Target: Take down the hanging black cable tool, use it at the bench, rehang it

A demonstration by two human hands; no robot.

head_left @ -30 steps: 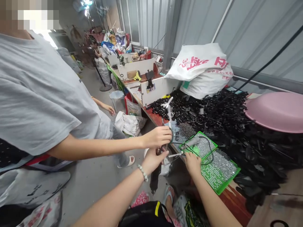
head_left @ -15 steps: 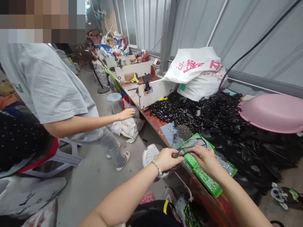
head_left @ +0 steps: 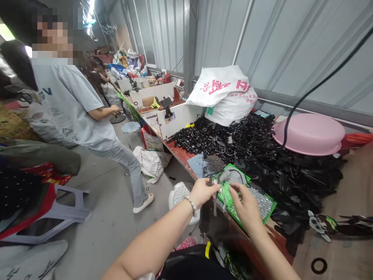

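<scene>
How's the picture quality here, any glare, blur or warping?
Head view: glare flares around the bright white lamp; head view: the small dark item pinched in the bare left hand is too soft to identify; head view: seams slant on the grey corrugated metal wall, perhaps wide-angle distortion.

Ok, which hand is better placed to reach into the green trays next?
Probably the right hand: it's nearer the green trays and appears open, while the left hand pinches a dark cord.
</scene>
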